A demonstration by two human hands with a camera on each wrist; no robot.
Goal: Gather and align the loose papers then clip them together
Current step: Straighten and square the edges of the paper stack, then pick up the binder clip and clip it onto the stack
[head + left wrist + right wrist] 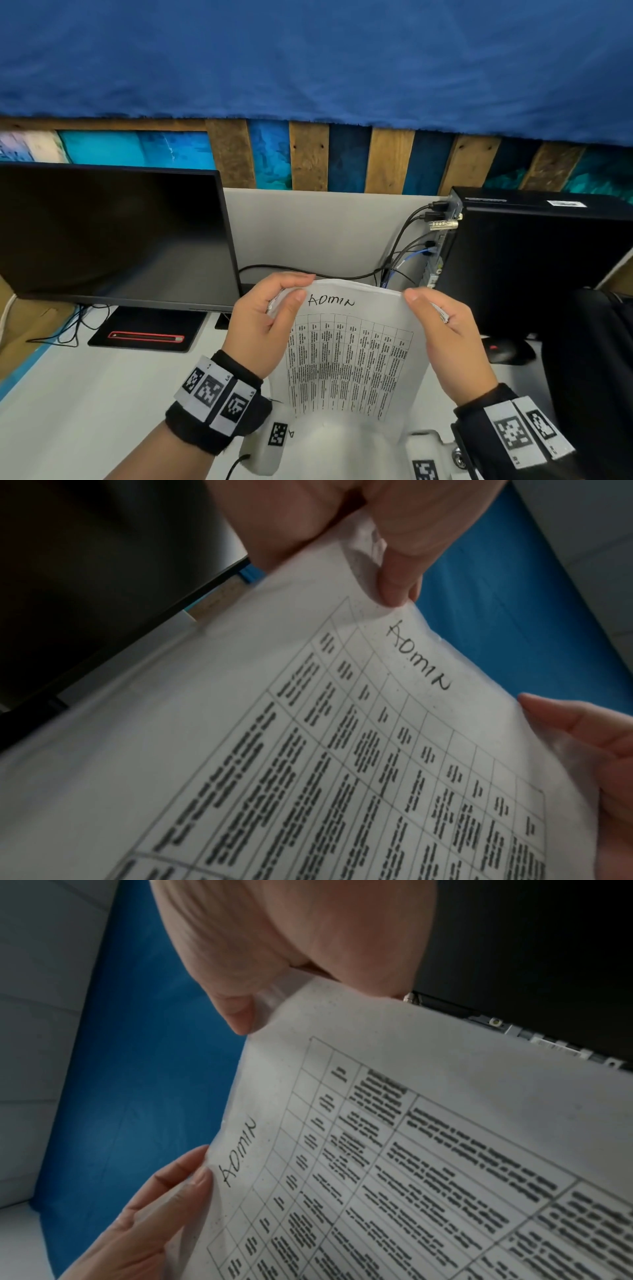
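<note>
I am holding the papers (349, 356) upright above the desk (85, 394), my left hand (263, 325) and right hand (442, 335) each pinching a top corner, thumbs in front. The sheets are light and floppy, bowing between my grips. I judge they will slide apart easily, so gripping the side edges should suit squaring them.
</note>
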